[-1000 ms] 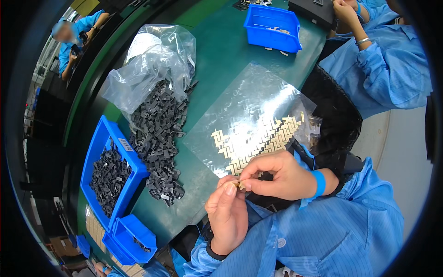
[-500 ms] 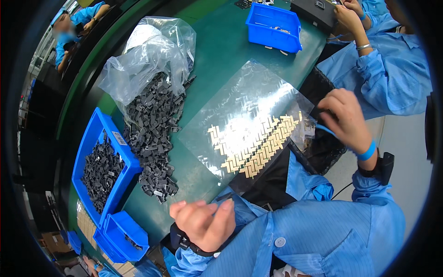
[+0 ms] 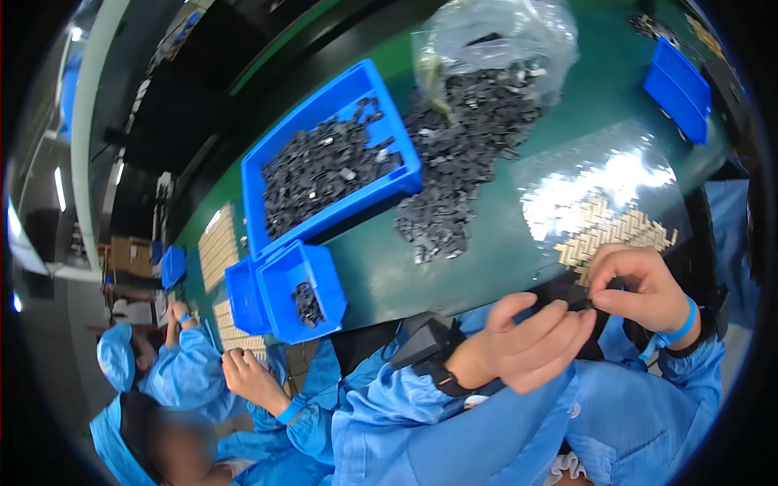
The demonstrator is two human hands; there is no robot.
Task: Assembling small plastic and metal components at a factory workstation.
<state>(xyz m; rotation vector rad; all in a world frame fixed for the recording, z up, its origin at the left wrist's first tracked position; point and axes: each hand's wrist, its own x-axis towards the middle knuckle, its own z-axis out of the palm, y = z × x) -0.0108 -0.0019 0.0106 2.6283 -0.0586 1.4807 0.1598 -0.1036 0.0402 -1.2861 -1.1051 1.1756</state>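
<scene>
My left hand is raised over my lap, its fingers pressed together and pointing toward my right hand; what they hold, if anything, is hidden. My right hand pinches a small dark plastic piece between thumb and forefinger; the fingertips hide most of it. The two hands nearly meet at the table's near edge. Just beyond the right hand, rows of small cream-coloured pieces lie in a zigzag pattern on a shiny clear plastic sheet. A heap of small black plastic parts spills from a clear plastic bag.
A large blue bin of black parts stands left of the heap, with a smaller blue bin before it. Another blue bin is at the far right. A co-worker's hand is close by on the left, near cream trays.
The view has swung left, bringing the co-workers at lower left into sight. My hands, apart before, have come together; my right hand has left the sheet's right edge and now pinches a dark piece.
</scene>
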